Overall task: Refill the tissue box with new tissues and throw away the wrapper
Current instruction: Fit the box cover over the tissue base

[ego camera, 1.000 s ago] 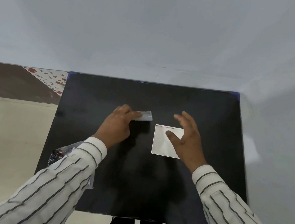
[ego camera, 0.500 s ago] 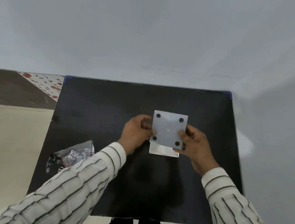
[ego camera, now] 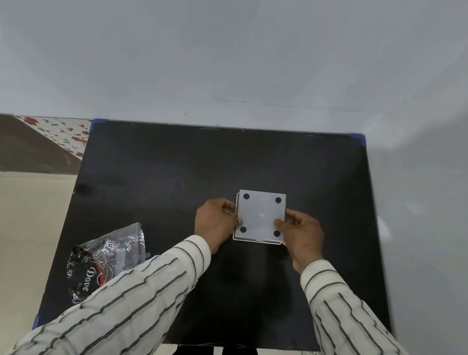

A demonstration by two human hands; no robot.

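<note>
Black table (ego camera: pixel 169 170), hands' grip on panel (ego camera: pixel 260 215)

Both striped-sleeved arms reach toward frame centre, left hand (ego camera: pixel 215 225) and right hand (ego camera: pixel 303 237) facing each other, fingers curled in a pinch

Legible text: the word "Dove" in white script on the crumpled wrapper (ego camera: pixel 100 261) lying at the left edge of the desk (ego camera: pixel 169 170). Beside it, a small circled mark reads "GP". Remaining print on the wrapper is too small to read.
</note>
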